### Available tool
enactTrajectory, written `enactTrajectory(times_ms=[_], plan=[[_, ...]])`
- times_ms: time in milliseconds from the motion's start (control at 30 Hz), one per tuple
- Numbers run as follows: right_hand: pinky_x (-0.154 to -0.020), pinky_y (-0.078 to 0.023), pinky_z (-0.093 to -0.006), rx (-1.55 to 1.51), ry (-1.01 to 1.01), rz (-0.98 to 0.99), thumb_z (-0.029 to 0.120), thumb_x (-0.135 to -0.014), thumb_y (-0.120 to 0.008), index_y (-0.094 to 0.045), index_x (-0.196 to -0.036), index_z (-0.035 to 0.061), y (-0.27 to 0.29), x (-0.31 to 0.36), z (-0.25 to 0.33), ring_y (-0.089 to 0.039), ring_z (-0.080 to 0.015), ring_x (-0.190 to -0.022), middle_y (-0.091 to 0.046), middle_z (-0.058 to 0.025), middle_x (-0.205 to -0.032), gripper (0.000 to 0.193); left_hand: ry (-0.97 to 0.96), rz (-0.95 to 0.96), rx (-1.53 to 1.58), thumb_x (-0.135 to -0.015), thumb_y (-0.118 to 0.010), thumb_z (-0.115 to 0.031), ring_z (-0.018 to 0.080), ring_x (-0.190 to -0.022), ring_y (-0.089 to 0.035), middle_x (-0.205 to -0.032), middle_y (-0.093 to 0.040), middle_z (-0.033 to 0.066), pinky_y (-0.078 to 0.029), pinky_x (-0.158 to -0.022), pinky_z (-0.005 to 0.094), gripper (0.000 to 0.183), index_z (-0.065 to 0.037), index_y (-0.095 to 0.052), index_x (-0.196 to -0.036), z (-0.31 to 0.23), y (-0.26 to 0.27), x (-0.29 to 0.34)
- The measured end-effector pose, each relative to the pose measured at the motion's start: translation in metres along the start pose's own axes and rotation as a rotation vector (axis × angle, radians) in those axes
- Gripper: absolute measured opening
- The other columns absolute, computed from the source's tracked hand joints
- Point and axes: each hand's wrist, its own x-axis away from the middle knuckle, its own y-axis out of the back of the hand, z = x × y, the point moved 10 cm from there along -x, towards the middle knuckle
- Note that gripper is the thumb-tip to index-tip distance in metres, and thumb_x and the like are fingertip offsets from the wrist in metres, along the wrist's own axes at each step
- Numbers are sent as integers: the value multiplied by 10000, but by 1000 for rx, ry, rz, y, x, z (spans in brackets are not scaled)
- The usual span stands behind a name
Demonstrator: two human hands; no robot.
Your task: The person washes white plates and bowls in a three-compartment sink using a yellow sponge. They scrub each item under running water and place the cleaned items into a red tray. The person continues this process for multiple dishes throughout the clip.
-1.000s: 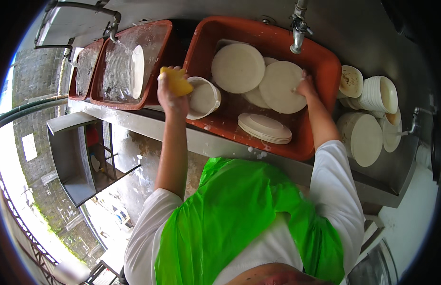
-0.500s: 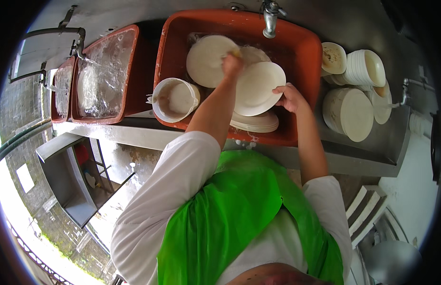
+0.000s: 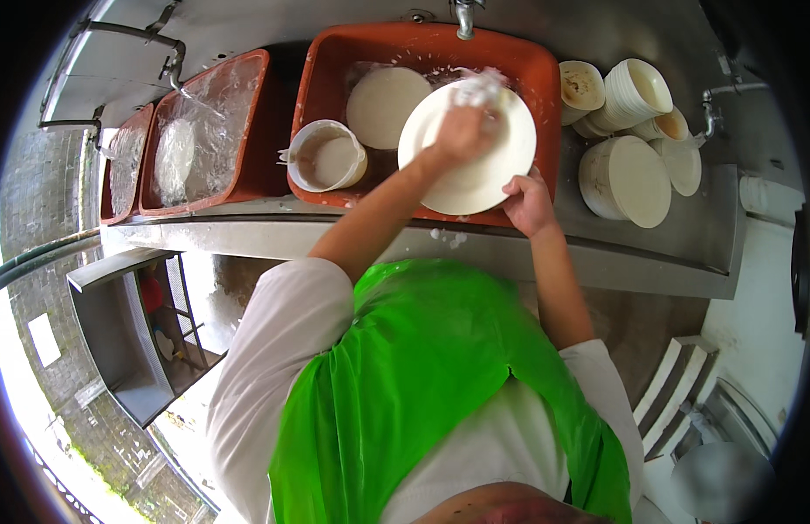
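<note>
My right hand [image 3: 527, 201] grips the lower right rim of a white plate [image 3: 510, 166], tilted over the red-orange tub. Across the plate's face lies my left hand [image 3: 466, 133], smeared by motion, closed on a sponge [image 3: 482, 87] thick with white foam. Drops of suds fly around its far edge. Another round white plate [image 3: 389, 108] sits in the tub to the left. Beside it stands a white plastic pitcher [image 3: 328, 157] with pale, cloudy liquid inside. What lies beneath the held plate is hidden.
The red-orange tub [image 3: 304, 87] sits under a faucet [image 3: 464, 21]. On the steel counter to its right stand stacked bowls [image 3: 634, 91] and a stack of plates [image 3: 628, 182]. Leftward, taps run into another red tub [image 3: 258, 113] and a smaller one [image 3: 108, 196].
The held plate has been raised toward me and covers the plate stack. My left hand has moved right, from the other plate onto this one, and suds now splash. The view has shifted slightly.
</note>
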Motion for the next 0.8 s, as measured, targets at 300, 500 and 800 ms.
enactTrajectory(times_ms=[300, 500, 800], plan=[[-729, -543, -339, 589, 262, 193, 5, -710, -537, -568, -1130, -65, -63, -3, 15, -642, -189, -810, -650, -122, -981, 428, 222, -76, 453, -917, -544, -504, 397, -1379, -281, -1457, -287, 328, -227, -1135, 406, 885, 101, -166, -1440, 22, 39, 17], [-1042, -386, -389, 1474, 775, 82, 151, -783, -639, -91, -1494, 1, -54, 0, 43, -246, -264, -1424, -150, -234, -1560, 910, 190, -206, 535, -840, -738, -186, 221, -845, -678, -950, -708, 130, -538, -796, 337, 392, 42, -623, -1137, -11, 106, 41], [-905, -510, -427, -5, -57, 234, -59, -732, -526, -453, -1254, -38, -37, 26, -16, -595, -289, -1054, -572, -151, -1176, 528, 356, -21, 93, -863, -645, -394, 304, -692, -654, -756, -679, 163, -523, -688, 401, 376, -57, -691, -1022, 18, 80, 30]])
